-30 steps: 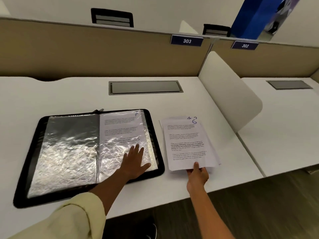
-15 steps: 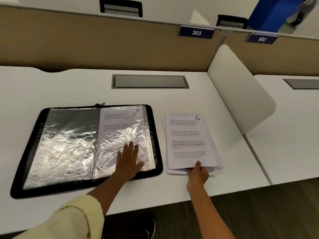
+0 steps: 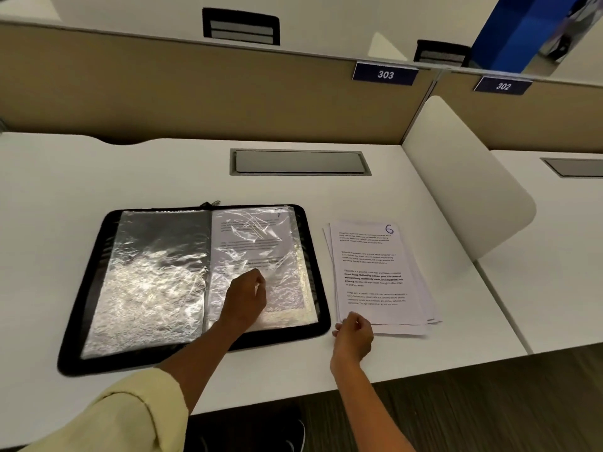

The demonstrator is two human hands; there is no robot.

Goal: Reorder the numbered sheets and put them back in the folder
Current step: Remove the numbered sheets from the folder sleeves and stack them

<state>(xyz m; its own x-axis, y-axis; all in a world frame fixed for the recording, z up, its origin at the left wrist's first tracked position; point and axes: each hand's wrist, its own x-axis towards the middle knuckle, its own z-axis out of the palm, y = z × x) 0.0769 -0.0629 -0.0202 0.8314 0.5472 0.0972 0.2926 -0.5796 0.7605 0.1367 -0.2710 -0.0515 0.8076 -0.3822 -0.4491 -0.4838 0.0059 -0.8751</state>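
With the left hand point(image 3: 246, 296) pinching the crinkly clear plastic sleeve point(image 3: 257, 256) and the right hand point(image 3: 354, 332) gripping the white numbered sheets point(image 3: 375, 272), lift the sleeve gently to avoid creasing.

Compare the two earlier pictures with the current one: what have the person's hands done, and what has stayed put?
The left hand, earlier flat with spread fingers on the right-hand sleeve, has curled and now pinches the plastic. The right hand has slid left along the near edge of the loose stack towards its corner. The stack, once fanned, is squared up, sheet 6 on top. The folder stays open, holding sheet 7.
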